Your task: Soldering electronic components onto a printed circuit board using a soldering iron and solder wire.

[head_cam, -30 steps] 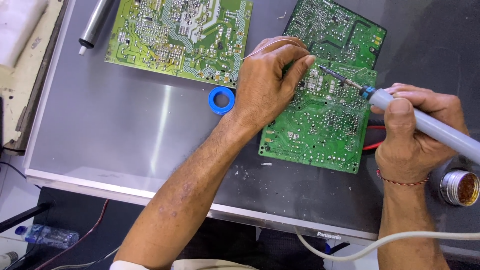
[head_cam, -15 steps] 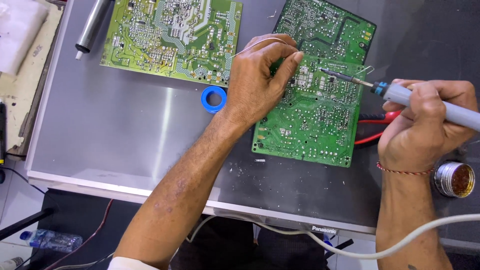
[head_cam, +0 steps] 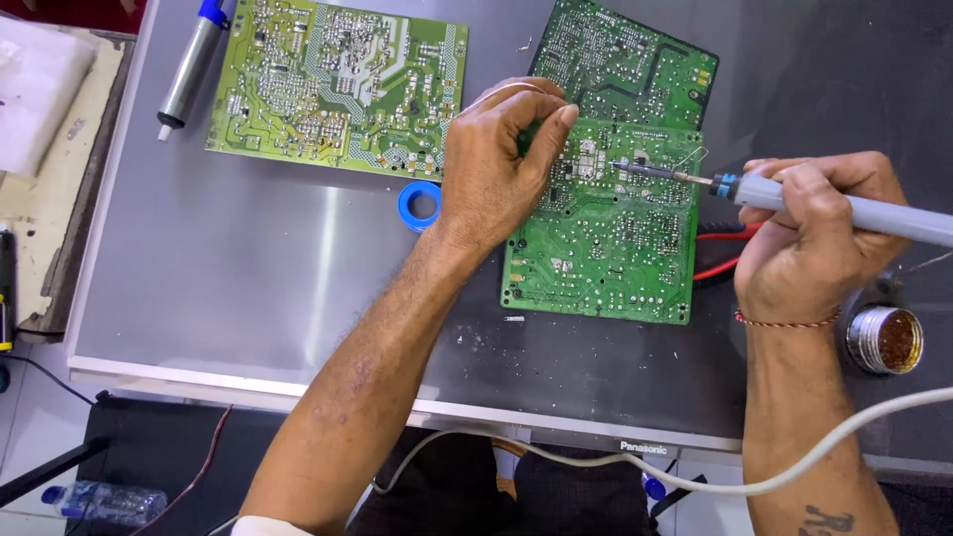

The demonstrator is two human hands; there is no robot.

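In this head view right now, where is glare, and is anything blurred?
Head view: soft glare streaks the grey metal sheet left of the small blue ring; the dark green circuit board under the left hand stays sharp; the grey soldering iron in the right hand looks sharp too.

1. The desk (head_cam: 248, 258) is a dull silver-grey sheet, darker grey toward its right edge.
2. The circuit board (head_cam: 606, 238) near the middle is deep green, speckled with small silver dots.
3. The second board (head_cam: 338, 84) at the far edge is yellow-green with pale tracks.
4. The tape roll (head_cam: 420, 205) between them is bright blue.
5. The soldering iron (head_cam: 854, 210) has a grey-lilac handle and a blue collar.
6. The tin (head_cam: 884, 339) at the right edge is silver with rusty-brown filling.
7. The wires (head_cam: 730, 236) beside the green board are red.
8. The cord (head_cam: 695, 481) along the near edge is off-white.
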